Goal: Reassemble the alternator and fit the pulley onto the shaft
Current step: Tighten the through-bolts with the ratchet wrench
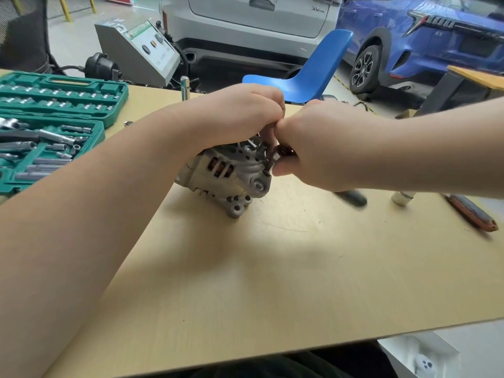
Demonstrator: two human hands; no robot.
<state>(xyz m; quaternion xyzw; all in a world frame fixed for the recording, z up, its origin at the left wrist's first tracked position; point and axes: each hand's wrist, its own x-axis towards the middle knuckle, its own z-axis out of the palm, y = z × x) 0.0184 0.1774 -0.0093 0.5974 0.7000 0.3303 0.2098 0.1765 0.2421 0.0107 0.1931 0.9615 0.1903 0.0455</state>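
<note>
At frame centre, on table (272, 268): left hand (240, 115) curled over alternator (229, 173), right hand (308, 148) pinching small dark part; risk of slipping, dropping.

I see a tan worktop (272, 268) with the alternator (226, 173) at its centre. At nine o'clock lies a green socket case (54, 126); at three, an orange-handled tool (471, 215) and a small white cylinder (402, 198).

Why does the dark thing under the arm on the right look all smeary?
Head view: the dark handle beneath the right forearm is blurred, as is the small white cylinder; the grey metal alternator is sharper, and a soft shadow lies on the pale wooden table.
</note>
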